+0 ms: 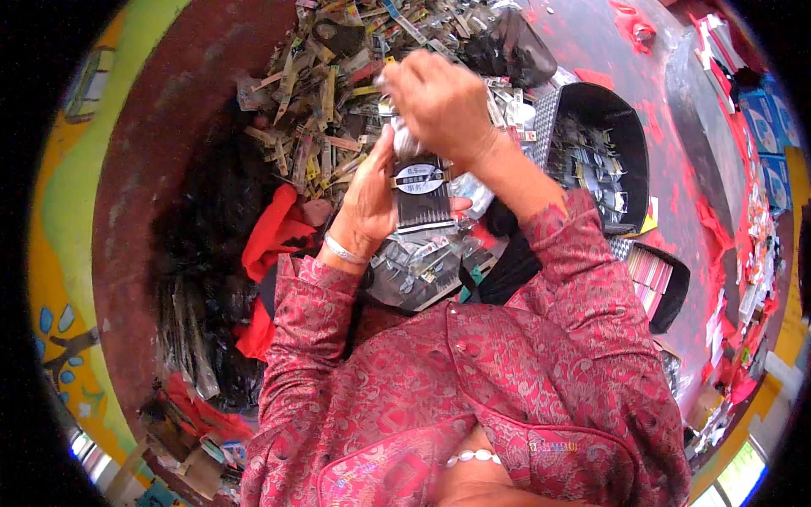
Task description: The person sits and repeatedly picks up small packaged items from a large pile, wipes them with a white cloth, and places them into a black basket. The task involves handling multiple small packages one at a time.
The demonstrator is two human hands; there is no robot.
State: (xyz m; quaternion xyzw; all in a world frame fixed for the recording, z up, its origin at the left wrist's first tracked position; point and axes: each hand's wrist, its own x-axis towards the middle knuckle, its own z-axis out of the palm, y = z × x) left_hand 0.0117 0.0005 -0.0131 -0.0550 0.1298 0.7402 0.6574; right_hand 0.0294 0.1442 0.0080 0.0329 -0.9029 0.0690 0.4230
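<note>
A clear packet of thin black pen refills point(424, 207), with an oval black-and-white label, is held upright in front of my chest. My left hand point(369, 194) grips its left side, thumb pointing up and a fingertip showing past its right edge. Above it, my right hand point(443, 106) is closed at the packet's upper end, its fingers slightly blurred. Crumpled whitish plastic point(407, 139) shows beneath the right hand; what exactly those fingers pinch is hidden. More clear plastic packets point(414, 266) lie below the held one, close to my lap.
A large heap of slim packaged sticks point(317, 127) spreads beyond my hands. To the right stand a black box of packets point(591, 169) and a smaller box of striped cards point(649, 283). Red cloth point(274, 232) and dark plastic bags point(211, 220) lie left. Blue boxes point(767, 152) sit far right.
</note>
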